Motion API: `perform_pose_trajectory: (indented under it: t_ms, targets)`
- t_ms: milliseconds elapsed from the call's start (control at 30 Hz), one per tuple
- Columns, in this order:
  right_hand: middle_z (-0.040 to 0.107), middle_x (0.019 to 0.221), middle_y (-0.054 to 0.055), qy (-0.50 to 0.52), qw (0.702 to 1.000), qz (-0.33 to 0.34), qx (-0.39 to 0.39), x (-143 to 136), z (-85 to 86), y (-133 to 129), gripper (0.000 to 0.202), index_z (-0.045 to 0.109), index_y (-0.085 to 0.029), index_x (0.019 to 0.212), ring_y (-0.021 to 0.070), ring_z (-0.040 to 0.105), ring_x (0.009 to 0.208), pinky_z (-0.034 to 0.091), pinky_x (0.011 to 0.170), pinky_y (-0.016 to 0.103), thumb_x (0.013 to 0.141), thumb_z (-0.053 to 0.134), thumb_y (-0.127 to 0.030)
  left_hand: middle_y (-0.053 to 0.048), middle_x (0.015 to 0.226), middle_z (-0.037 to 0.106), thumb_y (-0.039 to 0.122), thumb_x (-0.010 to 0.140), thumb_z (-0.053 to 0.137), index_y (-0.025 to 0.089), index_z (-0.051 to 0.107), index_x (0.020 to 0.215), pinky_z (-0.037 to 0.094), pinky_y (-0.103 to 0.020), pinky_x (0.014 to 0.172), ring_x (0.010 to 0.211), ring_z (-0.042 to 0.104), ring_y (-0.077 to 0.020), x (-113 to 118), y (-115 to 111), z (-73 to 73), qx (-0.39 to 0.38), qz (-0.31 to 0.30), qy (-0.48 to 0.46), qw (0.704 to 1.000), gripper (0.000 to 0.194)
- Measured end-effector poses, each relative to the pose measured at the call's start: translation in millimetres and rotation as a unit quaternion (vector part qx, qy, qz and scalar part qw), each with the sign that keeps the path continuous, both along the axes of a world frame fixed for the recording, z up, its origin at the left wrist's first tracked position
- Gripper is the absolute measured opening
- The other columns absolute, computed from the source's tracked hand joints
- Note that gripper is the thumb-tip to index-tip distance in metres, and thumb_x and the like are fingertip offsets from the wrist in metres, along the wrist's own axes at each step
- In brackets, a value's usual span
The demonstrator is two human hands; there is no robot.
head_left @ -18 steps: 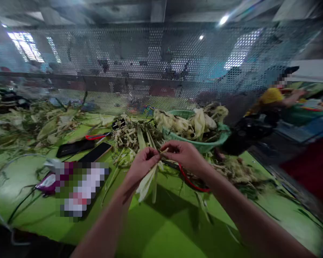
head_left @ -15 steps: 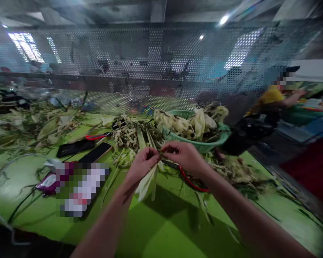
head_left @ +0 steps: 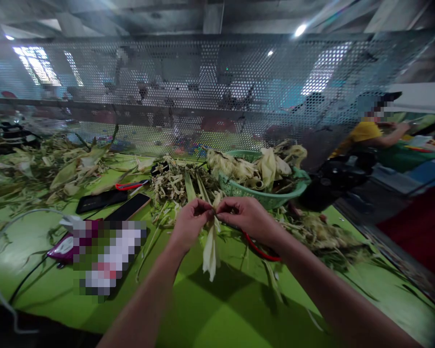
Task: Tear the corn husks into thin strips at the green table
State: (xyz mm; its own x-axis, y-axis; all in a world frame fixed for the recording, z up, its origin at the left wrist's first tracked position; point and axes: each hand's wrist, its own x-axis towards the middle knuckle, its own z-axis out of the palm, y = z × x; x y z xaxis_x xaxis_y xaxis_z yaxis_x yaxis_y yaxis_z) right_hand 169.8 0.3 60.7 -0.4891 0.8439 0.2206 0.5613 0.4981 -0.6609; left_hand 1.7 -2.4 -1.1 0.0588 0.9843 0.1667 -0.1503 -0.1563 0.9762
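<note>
My left hand [head_left: 193, 220] and my right hand [head_left: 242, 216] meet above the green table, fingertips pinched together on a pale corn husk [head_left: 210, 253]. The husk's wide end hangs down below the fingers. A narrower part of it sticks up between the hands. What the fingertips do at the pinched spot is too small to make out. Behind the hands lies a heap of dried plant pieces [head_left: 172, 183]. Under my right hand and wrist is a tool with a red handle [head_left: 263, 251], partly hidden.
A green basket [head_left: 275, 198] full of husks stands behind my right hand. To the left lie a phone [head_left: 128, 207], red-handled scissors [head_left: 130, 185], a purple packet [head_left: 67, 246] and a husk pile [head_left: 63, 169]. A perforated metal screen [head_left: 188, 92] rises behind; a person [head_left: 369, 133] sits at right.
The husk's hanging end has swung from lower left to nearly straight down and looks narrower. Both hands remain close together, with my right hand slightly lower.
</note>
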Motion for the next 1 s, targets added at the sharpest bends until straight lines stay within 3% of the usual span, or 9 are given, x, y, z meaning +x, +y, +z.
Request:
perform_pose_trajectory:
  t_ms: [233,367,500,700,1000]
  targets:
    - [0.067,0.07,0.0,0.012,1.0,-0.007,0.001,0,0.0,1,0.016,0.069,-0.018,0.076,0.0146,0.058,0.066,0.041,0.061,0.023,0.079,0.06,-0.03,0.003,0.062,0.057,0.02,0.06,0.071,0.015,0.059,0.073,0.038,-0.019,0.057,0.057,0.049,-0.0073,1,-1,1.0,-0.024,0.019,-0.022,0.999,0.019]
    - [0.07,0.08,0.002,0.051,0.999,-0.012,0.011,-1,-5.1,2,0.014,0.069,-0.018,0.086,0.0164,0.062,0.075,0.043,0.067,0.024,0.078,0.058,-0.022,0.003,0.065,0.058,0.018,0.061,0.069,0.015,0.06,0.074,0.039,-0.019,0.057,0.06,0.051,-0.0078,0,0,-1.9,-0.009,0.017,-0.002,1.0,0.016]
    - [0.07,0.078,0.001,0.03,0.999,-0.029,0.023,-3,-8.5,2,0.014,0.07,-0.018,0.083,0.0162,0.062,0.073,0.043,0.066,0.023,0.075,0.058,-0.017,0.002,0.067,0.059,0.019,0.064,0.067,0.015,0.061,0.076,0.04,-0.02,0.059,0.061,0.053,-0.0087,-1,-1,-0.9,0.005,0.018,0.025,1.0,0.014]
    - [0.07,0.074,0.0,-0.011,0.997,-0.058,0.059,-7,-5.1,-1,0.013,0.069,-0.018,0.077,0.0151,0.062,0.068,0.041,0.064,0.023,0.072,0.058,-0.014,0.001,0.068,0.062,0.015,0.064,0.063,0.015,0.062,0.074,0.044,-0.021,0.062,0.063,0.055,-0.0101,-2,-5,9.6,0.066,0.06,0.115,0.989,0.01]
    - [0.066,0.072,0.0,0.017,0.999,-0.033,0.033,-8,-11.5,1,0.009,0.065,-0.017,0.078,0.0144,0.059,0.069,0.041,0.063,0.022,0.076,0.057,-0.018,-0.002,0.08,0.066,0.011,0.073,0.055,0.018,0.065,0.084,0.045,-0.024,0.071,0.072,0.059,-0.013,0,-7,0.6,0.16,0.112,0.193,0.961,0.016]
